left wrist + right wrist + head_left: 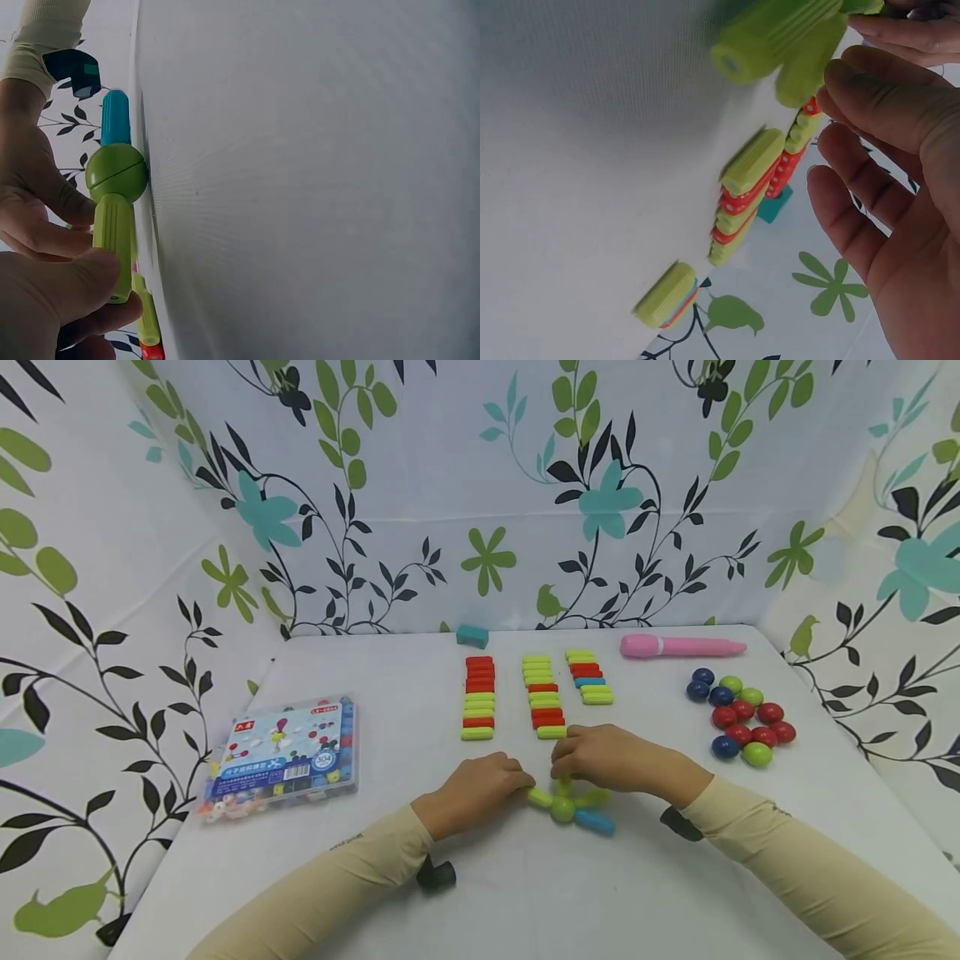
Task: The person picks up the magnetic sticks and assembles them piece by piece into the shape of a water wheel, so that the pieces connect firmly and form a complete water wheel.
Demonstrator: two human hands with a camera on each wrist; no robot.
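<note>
A green ball (562,810) sits at the hub of a small model, with a blue stick (595,822) and several yellow-green sticks (540,797) plugged into it. The left hand (480,789) pinches the left yellow-green stick (112,236) between thumb and fingers; the left wrist view shows this grip close up. On the far side, the right hand (603,760) has thumb and forefinger together at another yellow-green stick (810,64). Its other fingers (855,232) curl loosely. The fingers partly hide that stick in the head view.
Sticks lie in three columns (477,697) behind the hands. Red, blue and green balls (738,714) are grouped at the right. A clear boxed set (285,756) lies left. A pink pen-shaped thing (682,647) and a teal block (472,636) lie at the back.
</note>
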